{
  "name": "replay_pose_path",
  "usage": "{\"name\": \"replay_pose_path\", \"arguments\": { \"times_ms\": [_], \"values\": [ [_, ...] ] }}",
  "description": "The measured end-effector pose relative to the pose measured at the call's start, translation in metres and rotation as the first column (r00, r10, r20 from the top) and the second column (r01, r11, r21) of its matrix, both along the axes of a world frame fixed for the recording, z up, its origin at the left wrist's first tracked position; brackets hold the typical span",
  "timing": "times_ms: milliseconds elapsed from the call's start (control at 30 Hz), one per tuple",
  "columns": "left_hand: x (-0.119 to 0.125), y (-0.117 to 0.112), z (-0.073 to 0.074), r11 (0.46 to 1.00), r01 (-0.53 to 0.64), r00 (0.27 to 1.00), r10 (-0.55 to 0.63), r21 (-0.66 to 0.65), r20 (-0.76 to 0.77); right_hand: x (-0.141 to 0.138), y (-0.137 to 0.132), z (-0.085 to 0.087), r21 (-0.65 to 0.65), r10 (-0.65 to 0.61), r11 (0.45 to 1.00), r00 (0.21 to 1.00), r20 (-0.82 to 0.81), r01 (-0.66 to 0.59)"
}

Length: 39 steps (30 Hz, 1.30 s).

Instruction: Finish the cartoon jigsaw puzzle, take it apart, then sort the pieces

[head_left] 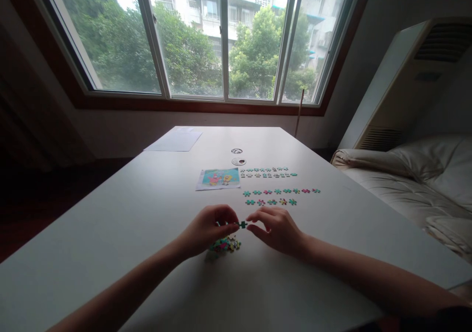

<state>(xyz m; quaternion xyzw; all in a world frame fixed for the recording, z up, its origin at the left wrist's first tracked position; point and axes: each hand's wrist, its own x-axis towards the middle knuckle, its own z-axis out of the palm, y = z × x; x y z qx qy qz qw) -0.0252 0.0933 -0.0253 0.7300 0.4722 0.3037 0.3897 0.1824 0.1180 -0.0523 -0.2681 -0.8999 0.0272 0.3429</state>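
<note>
My left hand (208,229) and my right hand (276,228) meet over the white table (147,214), fingertips pinched together around a small green puzzle piece (242,224) held between them. Just below the left hand lies a little heap of colourful puzzle pieces (225,245). Beyond the hands, rows of single puzzle pieces (280,192) are laid out in lines, with a further row (267,173) behind. A small picture card (219,178) showing a cartoon scene lies to the left of those rows.
A sheet of paper (174,139) rests at the table's far left. Two small round items (238,161) sit near the far middle. A bed with pale bedding (416,179) stands to the right. A wide window (221,37) spans the wall.
</note>
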Motion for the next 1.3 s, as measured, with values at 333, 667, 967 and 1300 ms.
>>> {"name": "replay_pose_path", "arguments": {
  "times_ms": [333,667,967,1300],
  "values": [
    [0.002,-0.003,-0.006,0.999,-0.019,0.995,0.024,-0.051,0.095,0.000,-0.001,0.005,0.042,0.069,0.997,0.998,0.000,-0.069],
    [0.001,-0.005,-0.001,0.990,0.015,0.984,0.011,-0.144,0.179,-0.001,-0.001,0.008,0.058,0.089,0.994,0.995,-0.037,-0.087],
    [-0.033,0.011,0.008,0.998,0.003,0.991,0.006,0.066,-0.134,0.010,0.015,0.017,0.106,0.013,0.994,0.989,-0.145,0.002],
    [-0.063,0.019,0.007,0.946,0.240,0.841,-0.089,0.220,-0.534,0.028,0.035,0.017,0.040,-0.139,0.988,0.966,-0.216,0.151]
  ]
}}
